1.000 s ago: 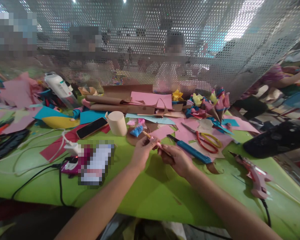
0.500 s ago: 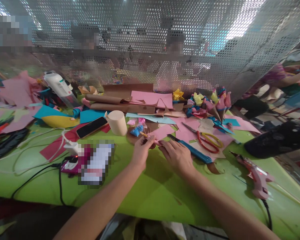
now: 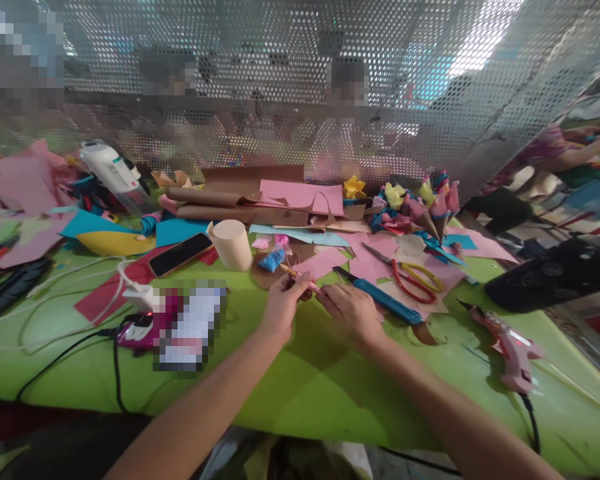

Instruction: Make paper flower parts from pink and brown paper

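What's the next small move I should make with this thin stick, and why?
I'd probably turn the thin stick slightly with your left hand, because that hand pinches it while your right hand is at its pink end.

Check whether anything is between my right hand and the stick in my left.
Nothing visible stands between them: your right hand is right at the pink end of the stick that your left hand holds. The cutter lies beyond the right hand.
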Demonstrator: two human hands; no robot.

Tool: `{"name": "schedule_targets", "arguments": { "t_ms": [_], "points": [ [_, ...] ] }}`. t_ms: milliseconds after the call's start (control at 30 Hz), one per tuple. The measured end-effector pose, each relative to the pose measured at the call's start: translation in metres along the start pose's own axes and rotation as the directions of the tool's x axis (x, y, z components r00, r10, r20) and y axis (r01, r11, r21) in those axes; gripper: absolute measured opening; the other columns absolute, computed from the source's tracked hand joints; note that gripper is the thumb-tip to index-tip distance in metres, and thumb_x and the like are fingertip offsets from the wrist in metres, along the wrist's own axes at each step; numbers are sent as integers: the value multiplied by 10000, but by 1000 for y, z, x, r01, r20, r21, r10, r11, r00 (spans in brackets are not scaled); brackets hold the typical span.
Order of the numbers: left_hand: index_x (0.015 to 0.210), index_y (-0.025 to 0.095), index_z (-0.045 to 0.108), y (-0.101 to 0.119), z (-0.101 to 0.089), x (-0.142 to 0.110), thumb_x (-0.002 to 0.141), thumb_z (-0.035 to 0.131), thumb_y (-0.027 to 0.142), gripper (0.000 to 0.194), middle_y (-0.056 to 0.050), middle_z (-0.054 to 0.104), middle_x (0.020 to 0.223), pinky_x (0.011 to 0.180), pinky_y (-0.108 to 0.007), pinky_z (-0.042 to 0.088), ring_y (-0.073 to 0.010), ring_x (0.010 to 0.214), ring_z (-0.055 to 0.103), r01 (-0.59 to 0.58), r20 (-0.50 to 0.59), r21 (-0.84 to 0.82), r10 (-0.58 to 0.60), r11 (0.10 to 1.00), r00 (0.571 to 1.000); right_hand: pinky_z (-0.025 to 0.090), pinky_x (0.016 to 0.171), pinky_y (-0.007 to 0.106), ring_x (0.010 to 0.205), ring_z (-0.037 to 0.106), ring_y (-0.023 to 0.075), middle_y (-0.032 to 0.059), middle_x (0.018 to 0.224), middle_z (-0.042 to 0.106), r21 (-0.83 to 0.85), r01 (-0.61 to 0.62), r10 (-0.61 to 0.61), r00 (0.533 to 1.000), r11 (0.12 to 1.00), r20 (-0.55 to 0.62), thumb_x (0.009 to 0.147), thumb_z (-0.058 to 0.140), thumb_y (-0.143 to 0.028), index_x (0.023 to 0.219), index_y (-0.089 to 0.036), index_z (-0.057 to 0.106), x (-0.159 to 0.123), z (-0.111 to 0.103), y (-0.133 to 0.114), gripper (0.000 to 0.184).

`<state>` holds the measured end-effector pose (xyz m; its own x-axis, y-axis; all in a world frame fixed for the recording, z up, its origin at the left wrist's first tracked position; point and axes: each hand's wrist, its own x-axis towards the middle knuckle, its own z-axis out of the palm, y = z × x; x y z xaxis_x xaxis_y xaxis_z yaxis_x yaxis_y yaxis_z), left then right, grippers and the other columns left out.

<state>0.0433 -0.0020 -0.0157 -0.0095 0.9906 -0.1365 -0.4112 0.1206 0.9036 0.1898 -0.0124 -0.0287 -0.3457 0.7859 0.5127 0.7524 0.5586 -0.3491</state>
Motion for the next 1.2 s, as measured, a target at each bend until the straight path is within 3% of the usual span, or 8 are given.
{"name": "schedule_targets", "arguments": {
  "t_ms": [267, 500, 667, 733, 833, 967, 1067, 1200],
  "points": [
    [573, 159, 700, 5, -2, 2, 641, 799, 532, 392, -34, 652, 662, 638, -251, 426, -114, 636, 518, -26, 75, 69, 21, 997, 997, 330, 527, 241, 552, 512, 138, 0, 617, 557, 346, -204, 157, 975, 916, 159, 987, 425, -431, 701, -206, 559, 4, -8, -3, 388],
    [788, 164, 672, 5, -5, 6, 643, 777, 575, 448, -31, 671, 695, 603, -250, 407, -129, 634, 554, -3, 20, 97, 1, 995, 1000, 366, 584, 255, 642, 588, 171, 38, 727, 654, 230, -130, 113, 990, 964, 89, 989, 438, -351, 811, -196, 622, 5, -6, 0, 299],
    [1080, 221, 592, 10, -15, 12, 772, 704, 513, 439, -15, 633, 915, 733, -268, 458, -148, 824, 598, -208, -165, 221, 247, 953, 955, 384, 591, 250, 669, 618, 177, 44, 763, 679, 147, -120, 117, 993, 982, 29, 978, 468, -331, 872, -202, 656, 5, -6, 4, 251],
    [1162, 236, 559, 17, -18, 11, 831, 661, 445, 405, -49, 613, 1079, 849, -312, 466, -182, 994, 591, -348, -152, 399, 436, 848, 887, 382, 586, 254, 672, 623, 184, 46, 766, 685, 99, -109, 109, 994, 989, 5, 962, 492, -312, 870, -206, 664, 5, -6, 6, 222],
    [1163, 245, 577, 29, -19, 7, 841, 654, 284, 333, -74, 594, 1199, 979, -393, 431, -231, 1137, 545, -552, 174, 676, 621, 488, 764, 369, 574, 263, 657, 615, 191, 50, 748, 681, 17, -93, 94, 995, 995, -16, 938, 524, -281, 837, -207, 668, 5, -7, 9, 190],
    [1047, 263, 661, 33, -15, 0, 767, 655, 66, 342, -50, 624, 1215, 1062, -457, 359, -266, 1225, 493, -680, 599, 733, 476, -1, 644, 372, 575, 264, 650, 615, 189, 48, 750, 683, 6, -92, 92, 996, 996, -10, 916, 558, -249, 855, -208, 677, 7, -11, 11, 141],
    [1064, 266, 675, 28, -15, 0, 776, 668, 57, 356, -45, 634, 1240, 1063, -458, 345, -271, 1248, 479, -674, 648, 732, 401, -94, 647, 396, 597, 258, 694, 639, 192, 47, 792, 699, 81, -96, 96, 995, 992, 7, 911, 577, -234, 894, -213, 684, 8, -13, 11, 111],
    [1004, 259, 700, 25, -18, 4, 823, 686, 153, 211, -41, 683, 1110, 969, -433, 388, -257, 1130, 549, -637, 603, 768, 413, -70, 682, 420, 608, 259, 711, 654, 194, 49, 798, 706, 147, -98, 96, 995, 984, 21, 929, 580, -283, 900, -215, 691, 9, -15, 12, 134]
  ]
}}
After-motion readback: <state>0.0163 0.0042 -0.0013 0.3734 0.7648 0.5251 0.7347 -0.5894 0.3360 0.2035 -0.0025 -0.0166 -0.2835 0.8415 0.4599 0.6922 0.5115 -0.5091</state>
